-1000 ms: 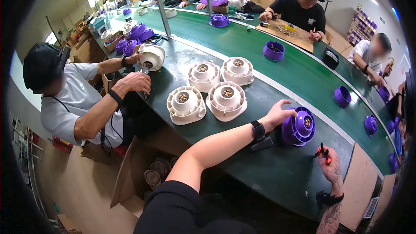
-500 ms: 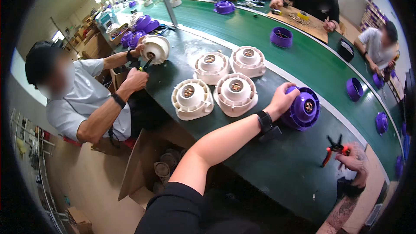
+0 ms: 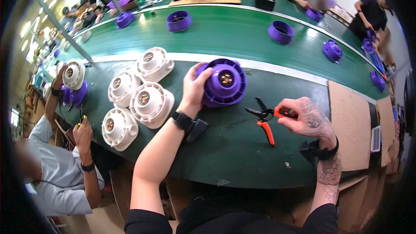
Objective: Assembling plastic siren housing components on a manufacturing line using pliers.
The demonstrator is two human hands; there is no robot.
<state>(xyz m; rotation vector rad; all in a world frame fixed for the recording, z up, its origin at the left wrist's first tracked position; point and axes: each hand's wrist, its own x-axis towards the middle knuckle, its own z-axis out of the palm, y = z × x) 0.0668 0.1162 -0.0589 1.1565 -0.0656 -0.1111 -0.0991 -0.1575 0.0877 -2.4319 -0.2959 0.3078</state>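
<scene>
A purple round plastic housing (image 3: 234, 92) stands on the green table before me. My left hand (image 3: 193, 89) grips its left side, thumb on top near the raised collar. Brown and coppery bits show in its central opening. To its right, my right hand (image 3: 308, 117) holds pruning shears (image 3: 265, 115) by one orange handle. The other orange handle hangs free, and the dark blades are spread, pointing left toward the housing without touching it. Left of my left hand, several white housings (image 3: 152, 108) of like shape sit close together, with similar bits in their openings.
A green conveyor belt (image 3: 234, 32) runs along the far side, carrying purple rings (image 3: 179, 21) and housings. At my left, a co-worker (image 3: 65, 169) holds a white housing and a yellow-handled cutter. Cardboard (image 3: 349, 125) lies at the right. Other people work beyond the belt.
My view has swung to the right. The shears in my right hand have turned, blades now toward the purple housing. The co-worker's cutter has come away from the white housing.
</scene>
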